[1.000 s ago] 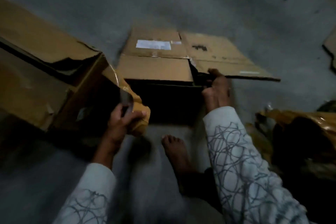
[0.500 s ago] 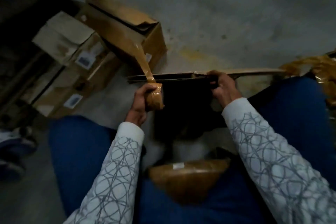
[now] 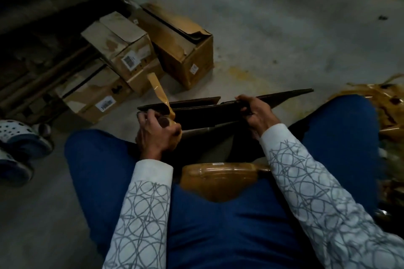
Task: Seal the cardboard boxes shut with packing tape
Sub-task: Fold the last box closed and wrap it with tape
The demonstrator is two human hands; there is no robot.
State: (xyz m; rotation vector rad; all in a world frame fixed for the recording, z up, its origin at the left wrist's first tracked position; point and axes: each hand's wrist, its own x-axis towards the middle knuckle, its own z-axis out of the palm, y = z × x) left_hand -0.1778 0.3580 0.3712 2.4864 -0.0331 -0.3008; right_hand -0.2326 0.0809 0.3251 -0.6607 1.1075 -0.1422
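Dim concrete floor. Centre frame, left hand grips the tape roll; right hand holds the box flap. Next, likely: close flaps, lay tape.

Dim, grainy wide-angle view (corners darkest); light perhaps from the upper right, edges slightly smeared.

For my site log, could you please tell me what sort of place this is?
Probably a dim storeroom or warehouse: bare grey concrete floor, labelled brown cardboard boxes piled at the left, and crumpled brown packing tape.
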